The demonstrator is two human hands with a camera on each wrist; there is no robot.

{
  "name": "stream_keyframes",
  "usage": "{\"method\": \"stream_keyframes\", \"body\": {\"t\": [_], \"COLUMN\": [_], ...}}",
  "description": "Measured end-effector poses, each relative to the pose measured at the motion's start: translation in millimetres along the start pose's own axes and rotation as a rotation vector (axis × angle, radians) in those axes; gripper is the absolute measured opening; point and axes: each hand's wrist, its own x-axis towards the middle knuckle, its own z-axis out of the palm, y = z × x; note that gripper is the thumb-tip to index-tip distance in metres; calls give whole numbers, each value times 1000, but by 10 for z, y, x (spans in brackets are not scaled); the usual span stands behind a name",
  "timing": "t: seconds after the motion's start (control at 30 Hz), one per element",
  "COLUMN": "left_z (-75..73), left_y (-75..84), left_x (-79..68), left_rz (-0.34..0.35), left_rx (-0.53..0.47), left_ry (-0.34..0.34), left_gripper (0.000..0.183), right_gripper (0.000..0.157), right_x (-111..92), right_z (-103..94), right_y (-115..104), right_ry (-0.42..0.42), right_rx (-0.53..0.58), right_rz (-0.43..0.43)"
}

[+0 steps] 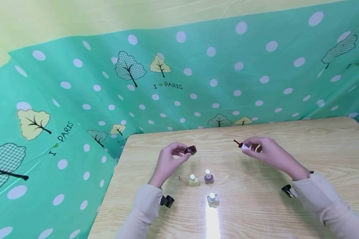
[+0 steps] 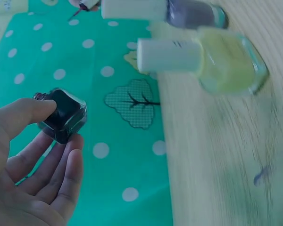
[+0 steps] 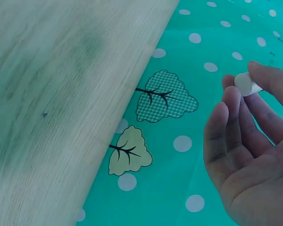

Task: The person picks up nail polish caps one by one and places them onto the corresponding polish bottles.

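My left hand [image 1: 172, 159] pinches a dark red nail polish bottle [image 2: 63, 114] between thumb and fingers, held above the table with its neck uncapped. To the right, my right hand [image 1: 261, 149] grips the white cap [image 3: 245, 84] of a nail polish brush [image 1: 237, 142]. The brush's dark red tip points left, toward the bottle and well apart from it. In front of the left hand stand a yellow nail polish bottle [image 1: 194, 180] and a purple one [image 1: 208, 177], both with white caps. A clear or pale grey bottle [image 1: 213, 199] stands nearer to me.
The wooden table [image 1: 251, 212] ends at a green dotted curtain [image 1: 197, 73] behind and at the left. A small dark mark [image 1: 179, 178] lies left of the yellow bottle. Bright light reflects off the tabletop below the pale bottle.
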Motion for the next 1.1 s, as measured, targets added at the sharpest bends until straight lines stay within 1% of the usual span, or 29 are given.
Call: {"method": "stream_keyframes", "body": {"t": [0.13, 0.3, 0.5, 0.73, 0.9, 1.0, 1.1], "left_z": [33, 84, 125, 162, 204, 233, 259], "left_y": [66, 160, 221, 266, 303, 314, 312], "left_x": [-90, -185, -318, -455, -501, -515, -528], "left_rz": [29, 53, 41, 42, 93, 135, 162], "left_rx": [4, 32, 36, 9, 11, 37, 59], "left_ry": [15, 27, 37, 43, 41, 45, 48], "left_gripper": [23, 24, 26, 23, 23, 24, 24], "right_gripper": [18, 16, 19, 21, 19, 19, 19], "right_x": [-61, -139, -236, -352, -385, -388, -392], "right_z": [25, 49, 96, 166, 227, 262, 288], "right_y": [-31, -89, -206, -353, -423, -449, -475], "right_ry": [17, 49, 82, 96, 105, 99, 98], "right_rx": [-3, -3, 0, -21, -28, -38, -39], "right_rz": [-21, -71, -131, -137, -178, -190, -207]}}
